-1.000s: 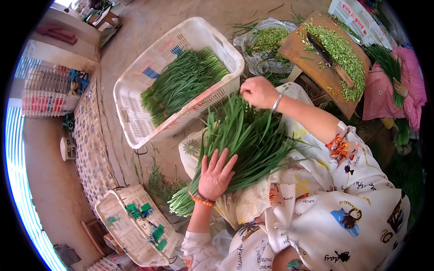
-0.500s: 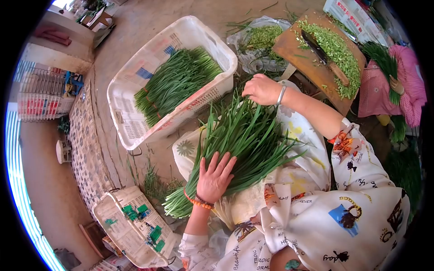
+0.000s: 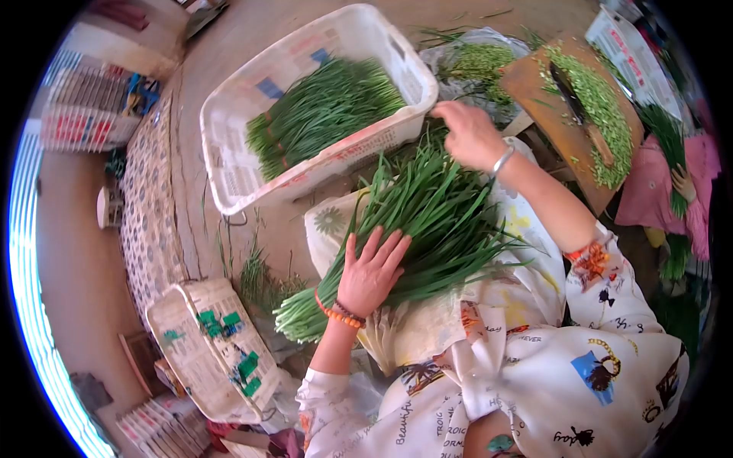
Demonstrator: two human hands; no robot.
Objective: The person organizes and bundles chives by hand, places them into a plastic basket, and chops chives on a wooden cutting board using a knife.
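Observation:
A big bunch of garlic chives (image 3: 427, 206) lies across my lap on a stained pale apron (image 3: 527, 221), its white-green stem ends at the lower left. My left hand (image 3: 372, 271) rests on the bunch near the stems, fingers stretched and slightly spread. A red band shows beside that wrist. At the leafy tips my right hand (image 3: 469, 136) is raised with curled fingers, close to the corner of a white plastic crate (image 3: 397, 126). Anything between those fingers is hidden. Inside the crate lie banded bunches of chives (image 3: 328, 114).
At the right, a cutting board (image 3: 527, 84) bears a knife (image 3: 573, 99) and chopped greens (image 3: 603, 114). Behind it sits a plastic bag of chopped greens (image 3: 477, 61). Another person's hand (image 3: 682, 183) holds chives at far right. An upturned crate (image 3: 217, 351) stands lower left.
My right hand has moved forward from the leaf tips toward the crate's corner. My left hand stays flat on the chives. The whole view has shifted with my head.

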